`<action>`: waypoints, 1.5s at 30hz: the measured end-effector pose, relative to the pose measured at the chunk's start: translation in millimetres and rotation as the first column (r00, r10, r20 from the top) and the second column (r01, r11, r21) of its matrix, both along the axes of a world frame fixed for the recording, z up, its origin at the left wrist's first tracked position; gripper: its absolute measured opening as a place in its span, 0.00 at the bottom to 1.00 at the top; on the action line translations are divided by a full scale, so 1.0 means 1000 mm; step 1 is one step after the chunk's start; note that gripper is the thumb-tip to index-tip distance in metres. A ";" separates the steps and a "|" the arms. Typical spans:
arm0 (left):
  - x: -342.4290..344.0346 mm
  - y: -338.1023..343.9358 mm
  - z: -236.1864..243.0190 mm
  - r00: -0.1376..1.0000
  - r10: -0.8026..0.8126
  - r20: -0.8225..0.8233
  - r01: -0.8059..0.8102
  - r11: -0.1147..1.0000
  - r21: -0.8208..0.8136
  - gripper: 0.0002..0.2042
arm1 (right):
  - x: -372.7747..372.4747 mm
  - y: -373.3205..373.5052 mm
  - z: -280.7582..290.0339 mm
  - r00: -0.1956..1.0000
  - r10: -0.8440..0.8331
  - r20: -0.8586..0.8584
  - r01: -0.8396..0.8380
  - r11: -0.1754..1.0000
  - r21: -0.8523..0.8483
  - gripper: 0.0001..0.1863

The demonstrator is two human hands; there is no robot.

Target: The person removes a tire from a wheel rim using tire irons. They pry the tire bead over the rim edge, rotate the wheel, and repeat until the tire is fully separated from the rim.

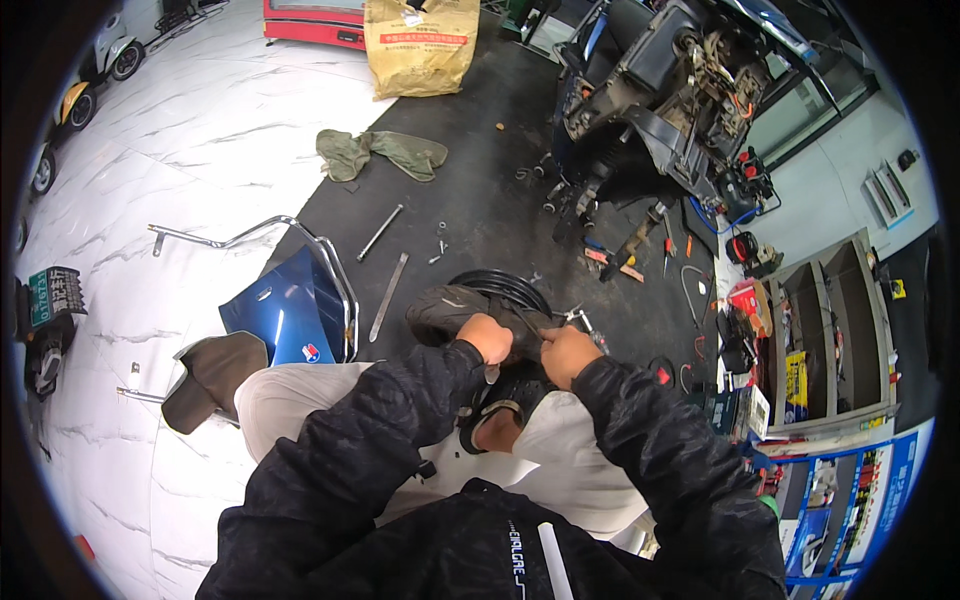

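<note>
My left hand (485, 338) curled closed at the dark tyre (432, 312), my right hand (568, 355) likewise, anything inside them hidden from my feed, tyre ahead of the white trousers (580, 450), flat metal bar (389, 298) left, blue panel (285, 308) farther out

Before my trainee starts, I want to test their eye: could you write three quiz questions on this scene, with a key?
1. True or false: the blue panel lies left of the tire.
2. Which is nearest the left hand and right hand? A) yellow bag B) tire C) green cloth
3. Fill in: the flat metal bar lies on the ____ (dark or white) part of the floor.
Key: 1 true; 2 B; 3 dark.
</note>
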State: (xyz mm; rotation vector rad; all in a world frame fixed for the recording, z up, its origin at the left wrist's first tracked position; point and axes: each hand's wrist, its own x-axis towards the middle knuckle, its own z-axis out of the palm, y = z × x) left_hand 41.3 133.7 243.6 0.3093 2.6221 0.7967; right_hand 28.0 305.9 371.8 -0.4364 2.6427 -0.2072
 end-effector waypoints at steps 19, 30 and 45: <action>0.000 0.053 0.014 0.807 0.565 0.171 -0.589 0.784 0.194 0.18 | 0.081 0.009 -0.096 0.964 -0.173 -0.203 0.181 0.983 0.018 0.31; 0.000 0.041 -0.012 0.946 0.323 0.014 -0.323 0.942 0.093 0.18 | -0.095 -0.001 -0.012 0.771 0.534 0.345 -0.629 0.557 0.543 0.20; 0.003 0.027 0.018 0.876 0.457 0.153 -0.481 0.854 0.200 0.17 | 0.015 0.013 -0.013 0.999 -0.014 -0.030 0.017 0.992 0.122 0.25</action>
